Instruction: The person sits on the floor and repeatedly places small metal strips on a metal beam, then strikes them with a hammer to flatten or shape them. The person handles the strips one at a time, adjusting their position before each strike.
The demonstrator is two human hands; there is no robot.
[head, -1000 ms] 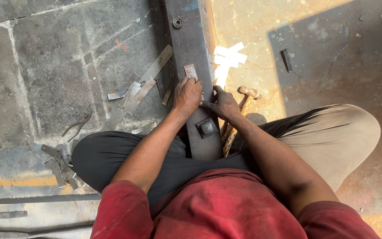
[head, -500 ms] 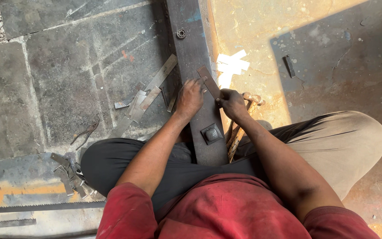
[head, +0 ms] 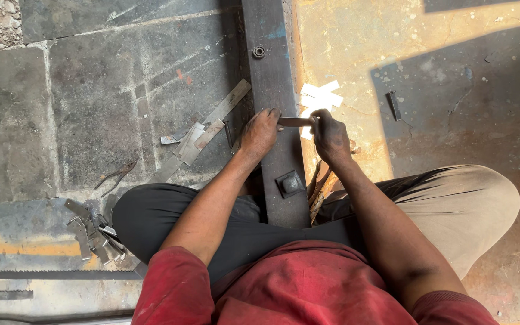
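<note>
Here a short metal strip (head: 296, 121) lies crosswise over the dark steel beam (head: 275, 72) at mid-frame, pinched at both ends: the left hand (head: 260, 133) has its fingers curled closed on the left end, and the right hand (head: 330, 137) has its fingers closed on the right end, just over the beam's edge. To do this well, I judge both grips should stay firm and level, with the strip kept flat on the beam so it does not twist or slip. A pile of white cut pieces (head: 319, 99) sits just right of the beam, loose strips (head: 203, 135) left of it, pliers (head: 115, 176) farther left, and more offcuts (head: 91, 232) at lower left.
</note>
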